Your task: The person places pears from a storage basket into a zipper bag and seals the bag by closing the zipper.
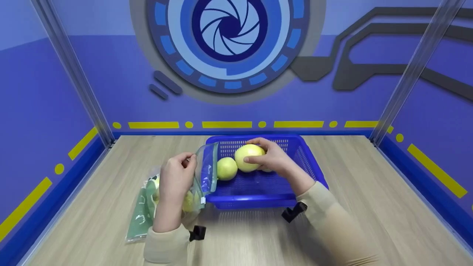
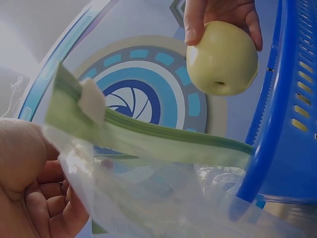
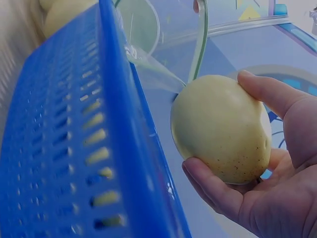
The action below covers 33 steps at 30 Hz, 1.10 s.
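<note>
My right hand (image 1: pixel 271 157) grips a pale yellow-green apple (image 1: pixel 248 157) over the blue basket (image 1: pixel 255 201), fingers and thumb spread round its sides. The right wrist view shows small dark specks on the lower side of this apple (image 3: pixel 223 129). At the left, my left hand (image 1: pixel 177 177) pinches the edge of a clear zip bag (image 1: pixel 206 162) with a green seal strip and a white slider (image 2: pixel 92 100). The bag's mouth edge stands up at the basket's left rim. Yellowish fruit (image 1: pixel 188 201) shows inside the bag, partly hidden behind my left wrist.
Another apple (image 1: pixel 226 169) sits in the basket's left part, and a further one (image 1: pixel 267 170) is mostly hidden under my right hand. The bag's green printed part (image 1: pixel 138 218) lies on the wooden table (image 1: pixel 236 240). Blue printed walls (image 1: pixel 236 111) enclose the back and sides.
</note>
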Motion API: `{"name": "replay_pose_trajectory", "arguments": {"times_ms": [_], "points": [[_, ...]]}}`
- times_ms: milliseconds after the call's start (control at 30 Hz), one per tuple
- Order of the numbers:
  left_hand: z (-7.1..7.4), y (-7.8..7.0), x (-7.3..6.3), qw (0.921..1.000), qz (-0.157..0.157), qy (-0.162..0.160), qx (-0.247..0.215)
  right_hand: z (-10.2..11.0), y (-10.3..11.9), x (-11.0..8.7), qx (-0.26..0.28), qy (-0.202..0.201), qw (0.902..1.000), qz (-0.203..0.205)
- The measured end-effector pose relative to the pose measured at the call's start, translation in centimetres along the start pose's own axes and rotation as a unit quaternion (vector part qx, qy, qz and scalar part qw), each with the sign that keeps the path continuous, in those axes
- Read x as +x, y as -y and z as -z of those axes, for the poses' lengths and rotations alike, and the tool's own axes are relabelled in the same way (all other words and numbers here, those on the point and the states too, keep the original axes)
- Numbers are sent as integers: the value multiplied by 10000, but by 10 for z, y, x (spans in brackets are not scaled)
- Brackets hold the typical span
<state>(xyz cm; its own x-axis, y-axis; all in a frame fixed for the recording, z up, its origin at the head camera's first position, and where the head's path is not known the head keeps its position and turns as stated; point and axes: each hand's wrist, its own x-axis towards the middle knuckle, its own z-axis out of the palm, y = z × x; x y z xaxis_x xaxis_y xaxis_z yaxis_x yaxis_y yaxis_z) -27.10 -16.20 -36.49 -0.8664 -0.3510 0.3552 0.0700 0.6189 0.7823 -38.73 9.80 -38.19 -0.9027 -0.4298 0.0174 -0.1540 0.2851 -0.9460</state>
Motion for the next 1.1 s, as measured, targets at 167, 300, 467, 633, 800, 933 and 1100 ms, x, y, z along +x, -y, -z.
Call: {"name": "replay_pose_trajectory", "arguments": {"times_ms": [167,300,467,633,800,933,1100], "points": [[0,0,0,10000,-7,-19,-4,-12,-1,0,395,-126,9991,21],[0,0,0,10000,19,-3,-19,-22,-2,0,704,-282,9971,111],[1,0,-1,10000,-12,-19,-5,-37,-1,-1,985,-398,9942,171],[1,0,-1,10000,-43,-45,4,-52,1,-1,1148,-477,9920,196],[1,0,-1,10000,20,-36,28,-65,3,-1,1245,-420,9910,268],[2,-1,-1,9999,98,-26,17,-76,6,-2,1221,-415,9911,332],[3,-2,-2,9996,271,23,-42,-89,9,-2,1075,-373,9927,405]]}}
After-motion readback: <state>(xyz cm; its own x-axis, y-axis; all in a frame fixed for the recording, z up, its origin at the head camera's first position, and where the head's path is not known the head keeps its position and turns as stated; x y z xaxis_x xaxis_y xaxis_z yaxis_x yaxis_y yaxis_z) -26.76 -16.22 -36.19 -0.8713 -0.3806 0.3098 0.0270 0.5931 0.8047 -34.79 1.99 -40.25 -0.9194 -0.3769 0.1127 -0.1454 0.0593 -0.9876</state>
